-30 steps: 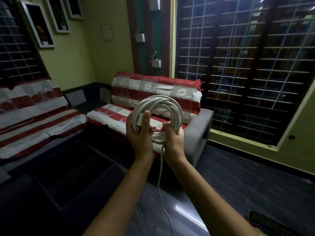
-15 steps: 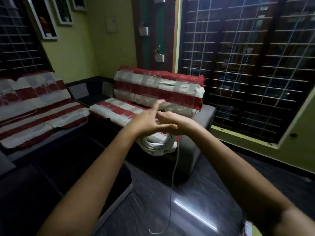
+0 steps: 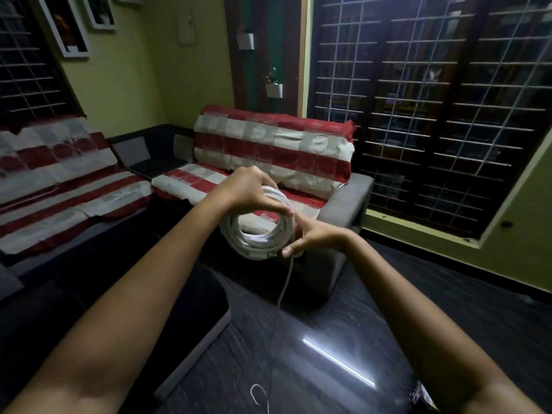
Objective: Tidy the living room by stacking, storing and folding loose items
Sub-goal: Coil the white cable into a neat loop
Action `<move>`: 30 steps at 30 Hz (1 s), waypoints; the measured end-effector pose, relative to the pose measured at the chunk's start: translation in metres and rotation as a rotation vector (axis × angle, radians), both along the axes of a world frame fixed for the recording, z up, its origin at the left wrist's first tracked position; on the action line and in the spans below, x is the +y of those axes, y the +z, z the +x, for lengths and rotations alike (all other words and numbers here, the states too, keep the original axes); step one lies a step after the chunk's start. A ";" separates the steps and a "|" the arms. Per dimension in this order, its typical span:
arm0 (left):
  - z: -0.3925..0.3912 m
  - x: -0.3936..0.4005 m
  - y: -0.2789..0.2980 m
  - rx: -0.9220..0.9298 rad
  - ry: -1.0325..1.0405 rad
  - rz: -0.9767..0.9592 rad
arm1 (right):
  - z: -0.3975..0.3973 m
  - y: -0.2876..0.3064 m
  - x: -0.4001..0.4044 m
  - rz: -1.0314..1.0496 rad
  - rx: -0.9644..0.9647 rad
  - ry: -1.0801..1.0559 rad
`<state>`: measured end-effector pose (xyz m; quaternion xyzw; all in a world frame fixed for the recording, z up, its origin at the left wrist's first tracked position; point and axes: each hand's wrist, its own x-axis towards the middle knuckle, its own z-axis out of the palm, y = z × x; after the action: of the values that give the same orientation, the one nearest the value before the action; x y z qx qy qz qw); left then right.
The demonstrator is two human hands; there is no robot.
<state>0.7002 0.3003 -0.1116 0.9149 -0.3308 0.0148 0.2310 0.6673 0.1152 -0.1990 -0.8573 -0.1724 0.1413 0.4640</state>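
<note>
While the white cable coil (image 3: 263, 231) hangs in mid-air above the dark floor (image 3: 343, 324), in front of the striped sofa (image 3: 268, 162), the left hand (image 3: 248, 192) grips its upper loops with curled fingers and the right hand (image 3: 310, 237) pinches the loose tail (image 3: 285, 282) against the coil's lower right side. The tail drops to the floor. The step in hand looks like winding; next, the remaining slack probably needs looping or wrapping round the bundle. No readable writing or brand shows.
</note>
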 end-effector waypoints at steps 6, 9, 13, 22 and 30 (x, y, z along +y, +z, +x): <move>-0.008 0.013 0.029 0.015 -0.026 -0.507 | -0.008 -0.023 0.004 0.407 0.038 -0.018; -0.012 0.012 0.030 0.008 -0.057 -0.671 | -0.016 -0.028 0.017 0.600 0.007 -0.091; -0.017 0.006 0.020 0.038 -0.006 -0.941 | -0.025 -0.021 0.048 0.920 -0.048 -0.095; -0.037 -0.004 -0.037 0.217 0.447 -1.439 | -0.014 0.003 0.081 1.222 -0.169 -0.496; -0.021 0.051 -0.052 -0.205 0.316 -0.936 | -0.007 0.029 0.073 0.623 -0.232 -0.422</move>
<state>0.6789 0.3516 -0.1639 0.7458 -0.1674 0.2861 0.5779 0.6607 0.1879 -0.1704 -0.7022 -0.0785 -0.1143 0.6983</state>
